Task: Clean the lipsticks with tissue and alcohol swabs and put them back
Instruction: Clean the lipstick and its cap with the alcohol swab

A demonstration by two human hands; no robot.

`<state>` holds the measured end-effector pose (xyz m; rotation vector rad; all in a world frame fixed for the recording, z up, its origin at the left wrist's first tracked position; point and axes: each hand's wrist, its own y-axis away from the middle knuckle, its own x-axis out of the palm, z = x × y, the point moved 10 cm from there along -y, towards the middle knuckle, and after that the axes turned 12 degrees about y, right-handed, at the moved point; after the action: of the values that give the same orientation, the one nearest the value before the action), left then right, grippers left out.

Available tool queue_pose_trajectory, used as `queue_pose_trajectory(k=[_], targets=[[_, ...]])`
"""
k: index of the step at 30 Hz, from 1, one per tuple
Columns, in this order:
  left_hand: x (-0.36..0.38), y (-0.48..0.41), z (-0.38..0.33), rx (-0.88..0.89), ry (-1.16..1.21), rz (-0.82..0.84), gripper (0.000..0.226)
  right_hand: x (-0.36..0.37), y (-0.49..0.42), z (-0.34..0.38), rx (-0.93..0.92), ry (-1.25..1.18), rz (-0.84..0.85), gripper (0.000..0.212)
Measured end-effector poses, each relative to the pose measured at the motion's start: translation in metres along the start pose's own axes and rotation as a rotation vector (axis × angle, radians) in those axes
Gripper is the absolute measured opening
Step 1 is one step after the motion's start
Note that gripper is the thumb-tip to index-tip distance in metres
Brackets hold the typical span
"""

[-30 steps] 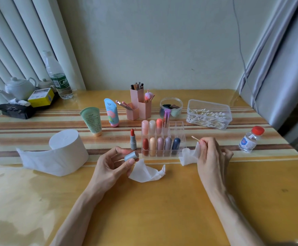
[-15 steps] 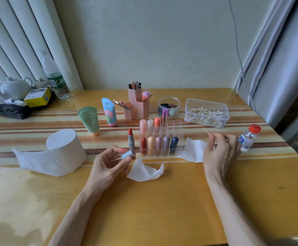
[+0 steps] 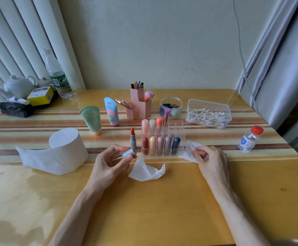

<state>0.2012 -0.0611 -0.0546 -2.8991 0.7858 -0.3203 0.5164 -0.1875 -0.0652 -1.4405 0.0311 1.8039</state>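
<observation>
The left grip (image 3: 109,162) is closed on a small grey lipstick cap (image 3: 129,152), which is pinched between thumb and fingertips just above the worktop (image 3: 162,210). The right grip (image 3: 212,158) is laid with curled fingers on a flat tissue (image 3: 189,154) beside the clear organiser (image 3: 181,129); whether anything is pinched there cannot be told. In the head view the cap is held with its long axis near level, slanting up to the right, and its open end cannot be made out. The uncapped lipstick (image 3: 132,140) is stood upright just left of the organiser, red bullet up. The cap is judged light, rigid and smooth, so a pinch across its sides should serve. The bullet is judged soft and easily smeared, and the lipstick is best taken by its grey barrel.
</observation>
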Motion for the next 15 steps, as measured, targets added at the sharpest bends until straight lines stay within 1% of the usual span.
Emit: queue_pose_trajectory(k=[4,8,15], targets=[[-0.002,-0.001,0.002,-0.018,0.031,-0.011,0.026,-0.022,0.003,0.0,0.046,-0.049,-0.119,0.003],[-0.001,-0.001,0.002,-0.02,0.043,-0.01,0.026,-0.043,0.006,0.001,0.104,-0.111,-0.245,0.004],[-0.012,-0.002,0.004,-0.012,0.147,-0.074,0.03,-0.054,0.018,0.049,-0.042,-0.277,-0.33,0.006]])
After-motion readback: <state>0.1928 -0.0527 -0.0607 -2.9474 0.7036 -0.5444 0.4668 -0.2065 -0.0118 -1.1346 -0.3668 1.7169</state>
